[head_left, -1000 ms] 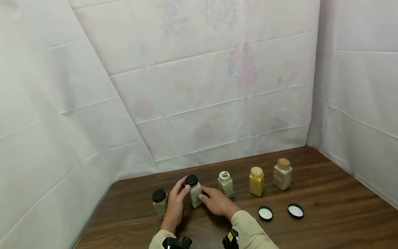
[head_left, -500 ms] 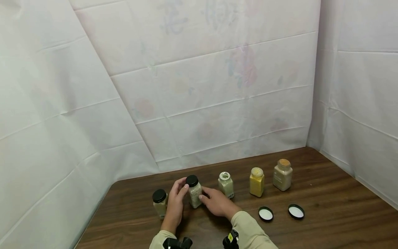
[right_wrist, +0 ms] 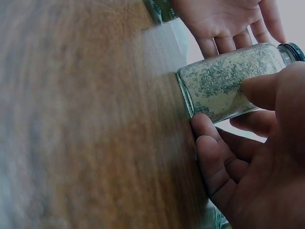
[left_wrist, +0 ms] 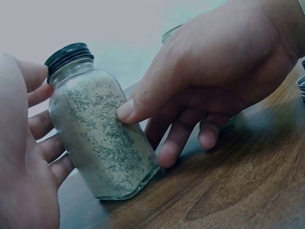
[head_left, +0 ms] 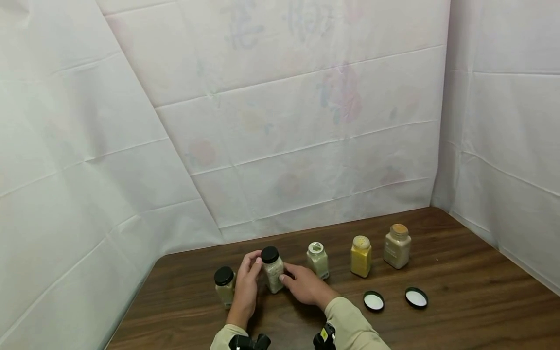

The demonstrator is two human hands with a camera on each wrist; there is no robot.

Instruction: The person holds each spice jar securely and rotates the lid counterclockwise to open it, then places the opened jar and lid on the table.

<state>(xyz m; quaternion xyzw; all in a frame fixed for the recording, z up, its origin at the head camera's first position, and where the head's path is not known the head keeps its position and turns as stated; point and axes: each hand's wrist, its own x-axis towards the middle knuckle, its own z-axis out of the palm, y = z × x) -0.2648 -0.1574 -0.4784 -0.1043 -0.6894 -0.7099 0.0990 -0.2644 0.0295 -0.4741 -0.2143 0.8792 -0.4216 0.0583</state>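
A glass spice jar [head_left: 273, 275] with a black screw lid [head_left: 270, 254] stands upright on the table between both hands. It holds pale, flaky seasoning flecked with green. My right hand [head_left: 305, 283] grips the jar's lower body, its thumb [left_wrist: 127, 110] on one face and its other fingers at the side and near the base. On the opposite side, my left hand [head_left: 247, 287] is around the upper jar. Its thumb tip [left_wrist: 37, 75] meets the lid's edge, and the other fingers reach behind the glass, partly hidden by it.
Left of the hands stands another black-lidded jar [head_left: 225, 287]. To the right are uncapped jars: one pale green [head_left: 318, 261], one with yellow powder [head_left: 360, 257] and one beige [head_left: 397, 247]. Two lids [head_left: 374, 301] lie upturned in front of them. White cloth [head_left: 306, 121] hangs behind the wooden table.
My left thumb has drawn back a little to the left along the lid's edge. The jar and my right hand stay in place.
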